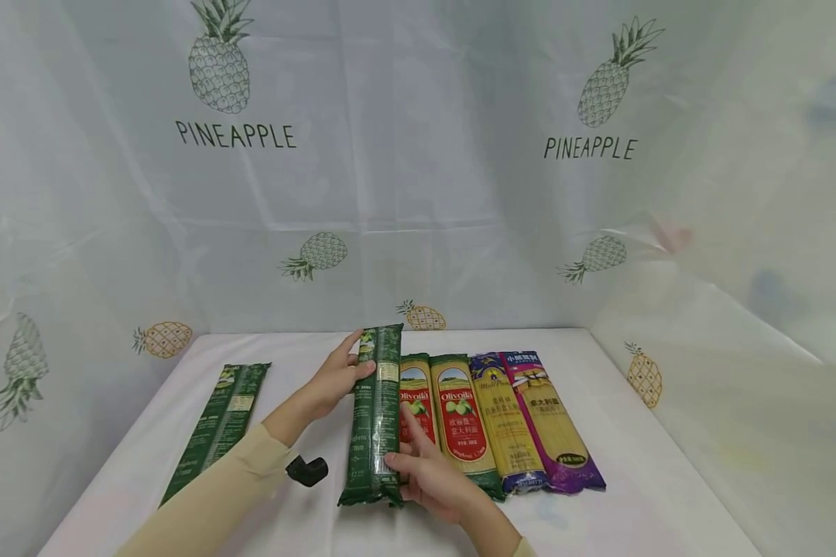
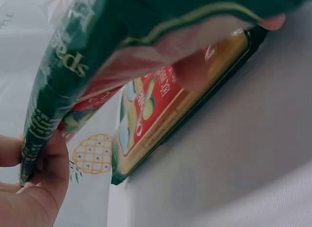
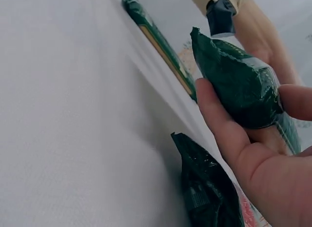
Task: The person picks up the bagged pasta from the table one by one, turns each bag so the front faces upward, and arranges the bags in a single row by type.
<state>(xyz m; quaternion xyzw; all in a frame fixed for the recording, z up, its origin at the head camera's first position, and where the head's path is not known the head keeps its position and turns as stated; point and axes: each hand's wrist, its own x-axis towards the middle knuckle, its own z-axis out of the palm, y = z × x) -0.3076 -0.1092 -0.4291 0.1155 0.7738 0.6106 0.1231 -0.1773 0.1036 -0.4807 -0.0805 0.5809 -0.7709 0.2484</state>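
Both hands hold a green spaghetti packet raised above the table, its printed back side facing up in the head view. My left hand grips its far end from the left side, the thumb on top. Near the lower right edge, my right hand pinches the packet with its thumb above and fingers beneath. In the right wrist view, the packet's crimped end lies between thumb and fingers. Two red-labelled Olivoila spaghetti packets lie just right of it, one partly hidden by the held packet and right hand.
Farther right lie a yellow-and-blue pasta packet and a purple-edged one, side by side. Another green packet lies face down at the left, partly behind the left forearm. White pineapple-print cloth hangs behind the table.
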